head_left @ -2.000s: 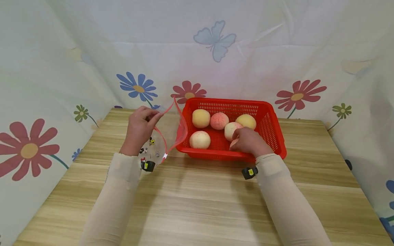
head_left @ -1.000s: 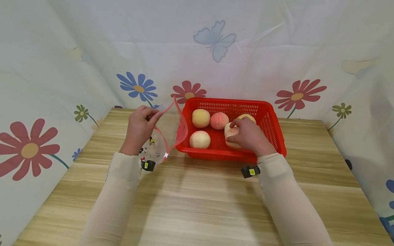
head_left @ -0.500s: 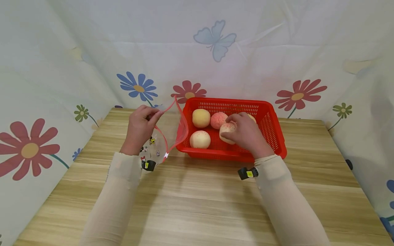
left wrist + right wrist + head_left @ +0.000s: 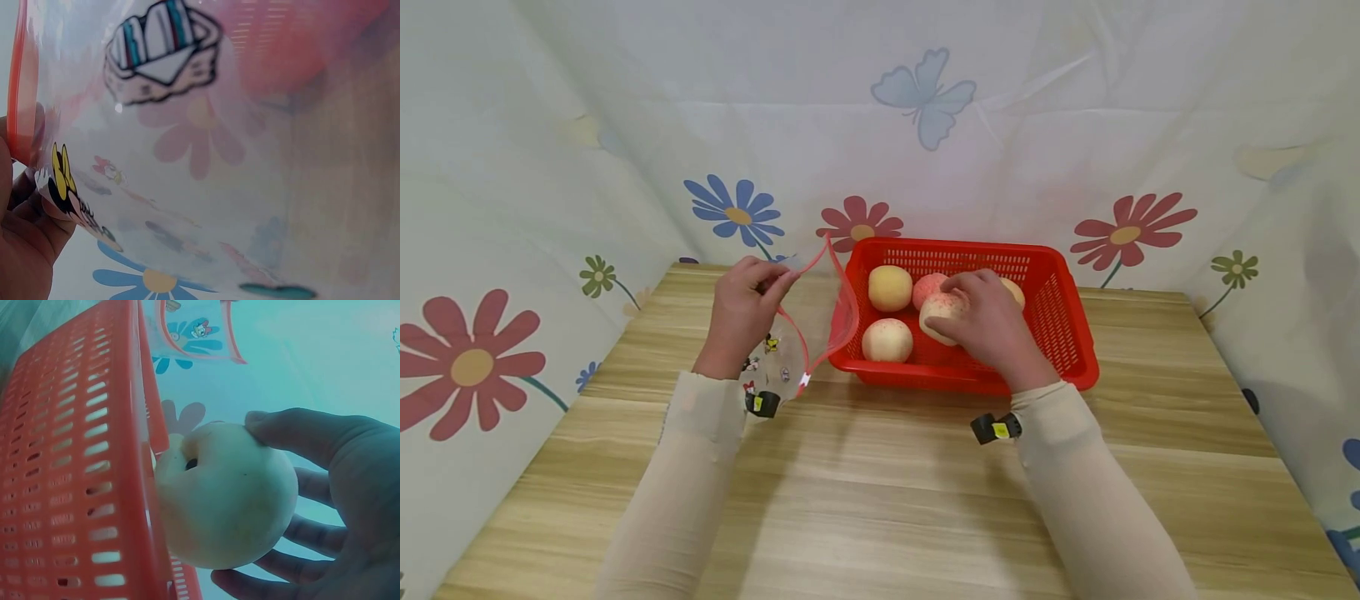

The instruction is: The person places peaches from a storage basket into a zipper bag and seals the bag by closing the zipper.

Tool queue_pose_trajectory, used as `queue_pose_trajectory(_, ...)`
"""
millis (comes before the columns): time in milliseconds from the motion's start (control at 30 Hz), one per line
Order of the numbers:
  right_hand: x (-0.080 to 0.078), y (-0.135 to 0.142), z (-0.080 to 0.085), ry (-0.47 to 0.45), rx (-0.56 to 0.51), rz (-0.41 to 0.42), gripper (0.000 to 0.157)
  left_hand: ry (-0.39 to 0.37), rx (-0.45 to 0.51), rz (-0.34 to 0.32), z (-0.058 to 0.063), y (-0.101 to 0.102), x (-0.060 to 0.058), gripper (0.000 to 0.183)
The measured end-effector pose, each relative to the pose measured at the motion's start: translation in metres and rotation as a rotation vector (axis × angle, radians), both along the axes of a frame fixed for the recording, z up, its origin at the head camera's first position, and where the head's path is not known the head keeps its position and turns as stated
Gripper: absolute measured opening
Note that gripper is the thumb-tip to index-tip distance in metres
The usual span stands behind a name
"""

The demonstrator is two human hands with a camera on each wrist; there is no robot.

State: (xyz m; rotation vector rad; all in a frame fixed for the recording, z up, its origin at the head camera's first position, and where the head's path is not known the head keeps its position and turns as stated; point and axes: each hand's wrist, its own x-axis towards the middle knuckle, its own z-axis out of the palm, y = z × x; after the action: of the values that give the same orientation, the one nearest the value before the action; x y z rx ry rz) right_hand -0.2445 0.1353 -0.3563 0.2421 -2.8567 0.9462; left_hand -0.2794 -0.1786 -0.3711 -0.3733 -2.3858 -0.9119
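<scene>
On my left, the hand [image 4: 747,304] and the clear bag [image 4: 818,312] sit just as they did half a second ago. My right hand [image 4: 996,321] has travelled a little leftward and up with its pink-speckled peach [image 4: 940,318], which now covers part of the pink peach [image 4: 928,287].

The bag is see-through with cartoon prints and pink trim, its mouth gaping toward the red basket [image 4: 925,379]. In the basket, a yellow peach [image 4: 890,288] sits behind a cream peach [image 4: 887,340]; the pink peach comes next, then a second yellow peach [image 4: 1014,291], mostly hidden by my right hand. The peach I carry is over the basket, cream below with red flecks on top; the right wrist view shows a dark pit in its dimple.

My left thumb and forefinger pinch the bag's edge. My right thumb and fingers, parted by the fruit's width, grip the speckled peach from opposite sides.
</scene>
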Motion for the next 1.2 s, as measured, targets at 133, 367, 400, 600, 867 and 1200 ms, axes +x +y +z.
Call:
queue_pose_trajectory(133, 0.002, -0.003, -0.001, 0.031, -0.042, 0.005, 0.054, -0.009, 0.001, 0.002, 0.0, 0.0, 0.0, 0.024)
queue_pose_trajectory(367, 0.003, -0.011, -0.003, 0.092, -0.12, 0.014, 0.051, -0.017, 0.003, 0.001, 0.0, 0.001, 0.001, 0.026)
queue_pose_trajectory(400, 0.004, -0.012, -0.003, 0.098, -0.126, 0.015, 0.051, -0.021, 0.003, 0.002, 0.0, 0.001, 0.001, 0.026)
queue_pose_trajectory(600, 0.005, -0.021, -0.003, 0.12, -0.15, 0.027, 0.049, -0.027, 0.005, 0.006, 0.0, 0.001, 0.001, 0.026)
queue_pose_trajectory(867, 0.006, -0.032, -0.006, 0.21, -0.176, 0.065, 0.047, -0.033, 0.012, 0.008, -0.002, 0.0, -0.001, 0.025)
queue_pose_trajectory(1200, 0.003, -0.048, -0.016, 0.334, -0.261, 0.136, 0.046, -0.031, 0.007, 0.006, -0.001, 0.002, 0.0, 0.022)
